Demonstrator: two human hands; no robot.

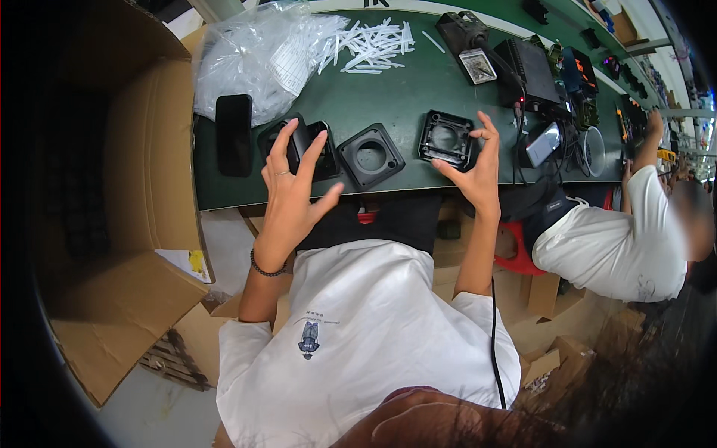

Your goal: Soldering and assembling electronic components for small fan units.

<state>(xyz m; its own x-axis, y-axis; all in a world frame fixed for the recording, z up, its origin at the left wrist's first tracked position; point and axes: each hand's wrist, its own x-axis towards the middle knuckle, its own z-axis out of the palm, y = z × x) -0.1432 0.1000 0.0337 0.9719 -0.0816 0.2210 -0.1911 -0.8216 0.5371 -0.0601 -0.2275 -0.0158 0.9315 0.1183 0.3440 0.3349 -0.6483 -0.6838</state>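
From my end, L hand (290,200) is spread loose, nothing gripped AFAICT, fingertips over a couple of black housings (327,158) near the front edge of the green table (422,86). R hand (482,175) has thumb + fingers apart at the lower right corner of an open black housing (447,154); can't tell if it's gripping. Square black frame (394,157) w/ a round hole sits btwn them. Phone's (234,136) far left, next to a plastic bag (246,60).
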